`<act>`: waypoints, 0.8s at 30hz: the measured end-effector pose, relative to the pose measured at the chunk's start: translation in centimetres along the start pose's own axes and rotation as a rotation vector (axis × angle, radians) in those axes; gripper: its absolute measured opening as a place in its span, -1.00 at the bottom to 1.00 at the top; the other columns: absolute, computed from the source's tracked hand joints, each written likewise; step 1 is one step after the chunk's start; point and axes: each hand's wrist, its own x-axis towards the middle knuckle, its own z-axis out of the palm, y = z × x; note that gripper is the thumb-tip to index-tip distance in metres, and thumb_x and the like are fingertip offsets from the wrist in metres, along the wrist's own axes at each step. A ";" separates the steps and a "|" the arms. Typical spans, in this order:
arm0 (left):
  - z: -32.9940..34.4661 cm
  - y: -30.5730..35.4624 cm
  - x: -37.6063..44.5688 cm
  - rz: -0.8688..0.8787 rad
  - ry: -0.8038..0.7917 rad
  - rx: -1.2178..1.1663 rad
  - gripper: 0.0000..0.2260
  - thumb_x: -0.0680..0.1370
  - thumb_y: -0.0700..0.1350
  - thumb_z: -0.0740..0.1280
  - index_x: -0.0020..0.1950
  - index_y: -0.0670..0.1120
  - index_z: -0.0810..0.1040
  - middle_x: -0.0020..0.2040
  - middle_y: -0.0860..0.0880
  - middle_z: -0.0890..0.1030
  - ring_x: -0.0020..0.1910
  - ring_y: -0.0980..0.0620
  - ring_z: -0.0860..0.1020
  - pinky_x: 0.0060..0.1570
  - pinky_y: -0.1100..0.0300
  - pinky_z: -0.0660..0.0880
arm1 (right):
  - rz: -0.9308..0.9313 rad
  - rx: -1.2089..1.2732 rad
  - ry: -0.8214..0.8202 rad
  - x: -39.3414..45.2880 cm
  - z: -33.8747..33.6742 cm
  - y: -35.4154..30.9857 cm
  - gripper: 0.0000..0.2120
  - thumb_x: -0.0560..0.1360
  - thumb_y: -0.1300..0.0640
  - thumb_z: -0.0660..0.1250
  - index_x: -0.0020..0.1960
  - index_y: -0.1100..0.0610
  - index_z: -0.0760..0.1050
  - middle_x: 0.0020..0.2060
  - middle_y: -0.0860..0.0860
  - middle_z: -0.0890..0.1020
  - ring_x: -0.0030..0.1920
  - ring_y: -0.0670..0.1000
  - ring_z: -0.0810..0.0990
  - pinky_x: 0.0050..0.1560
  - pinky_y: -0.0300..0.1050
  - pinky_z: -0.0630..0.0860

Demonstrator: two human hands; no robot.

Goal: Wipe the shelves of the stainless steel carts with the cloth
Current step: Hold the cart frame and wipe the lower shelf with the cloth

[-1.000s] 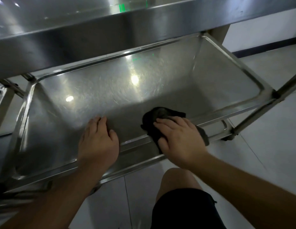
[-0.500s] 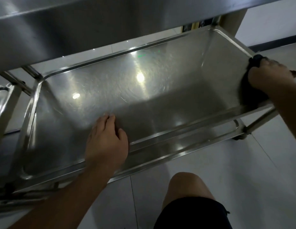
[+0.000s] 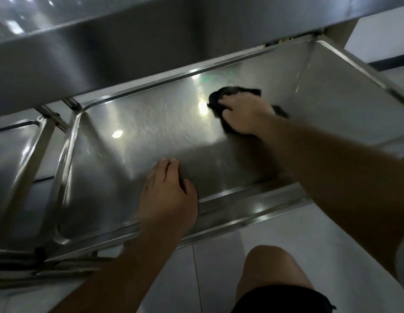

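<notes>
The right hand presses a dark cloth flat against the floor of the lower shelf of the stainless steel cart, toward its far right portion; the fingers lie over the cloth and curl slightly onto it, so the cloth is held down and lightly gripped rather than bunched in a fist. The left hand rests open on the near rim of the same shelf, fingers extended onto the inner wall, holding nothing. Risk, as a judgement: the cart probably stands on castors, none of which can be confirmed here, so a firm stroke toward the far wall may roll or pivot the frame if the bracing left hand relaxes. The upper shelf overhangs the work zone closely; a reach to the back edge may bring the forearm or head against its underside. The shelf corners and folded rims may snag the cloth or scrape a knuckle during a fast pass. The left portion of the shelf floor lies farthest from the cloth and may be skipped if the stroke stays short. Container status: the lower shelf is a tray with raised walls on all sides; it holds only the cloth and the two hands. A second tray-form shelf of a neighbouring cart stands just beside it on the left; nothing is seen in its visible part. A bare knee shows above the tiled floor below
</notes>
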 end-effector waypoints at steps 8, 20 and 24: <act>-0.3 0.1 -0.2 0.040 -0.002 0.003 -0.45 0.70 0.04 0.12 0.69 -0.07 0.23 0.70 -0.09 0.21 0.69 -0.09 0.11 0.65 -0.04 0.10 | -0.095 0.003 -0.076 -8.8 2.9 -1.4 -0.41 0.62 -0.21 0.00 0.64 -0.21 0.23 0.64 -0.24 0.23 0.66 -0.05 0.12 0.63 -0.02 0.00; -1.1 -1.0 -0.5 0.086 -0.040 -0.074 -0.42 0.71 0.02 0.07 0.72 -0.12 0.13 0.73 -0.13 0.10 0.71 -0.11 -0.02 0.67 -0.03 -0.08 | 0.166 -0.074 0.168 -17.7 5.3 -6.0 -0.40 0.58 -0.24 -0.02 0.55 -0.17 0.42 0.52 -0.17 0.47 0.55 0.01 0.38 0.50 0.08 0.32; -0.8 -1.2 -0.3 0.100 -0.044 -0.069 -0.39 0.69 0.02 0.08 0.72 -0.16 0.10 0.73 -0.18 0.08 0.71 -0.16 -0.02 0.67 -0.06 -0.11 | 0.232 -0.087 0.277 -18.0 5.8 -7.8 -0.44 0.58 -0.20 0.01 0.45 -0.11 0.55 0.39 -0.11 0.61 0.42 0.05 0.51 0.39 0.07 0.41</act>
